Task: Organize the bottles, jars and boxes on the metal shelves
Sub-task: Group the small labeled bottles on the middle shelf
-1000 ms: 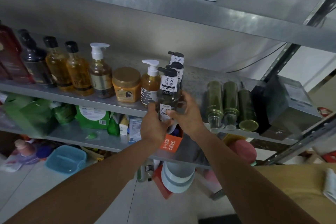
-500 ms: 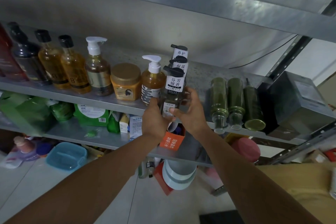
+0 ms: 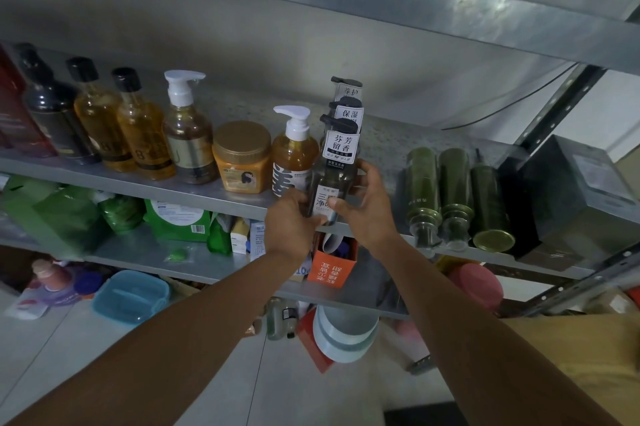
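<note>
Both hands grip the dark pump bottle [image 3: 334,180] with the white neck tag, the left hand [image 3: 291,221] curled round its lower side and the right hand [image 3: 363,207] wrapped round the other side; the bottle is upright at the front edge of the middle shelf [image 3: 194,188], right of the gold-lidded jar [image 3: 242,159], just past the amber pump bottle [image 3: 294,155] beside that jar. Two more tagged bottles [image 3: 348,114] line up further back than the jar; three green bottles [image 3: 450,197] lie on their sides well to the jar's right.

Metal shelf [image 3: 207,191], dull mottled sheen; glossy translucent plastic amber bottle [image 3: 143,141]; jar [image 3: 241,166] with satin gold lid; matt paper tag [image 3: 341,147] on dark pump bottle [image 3: 329,183]; smooth blue plastic tub [image 3: 131,296].
</note>
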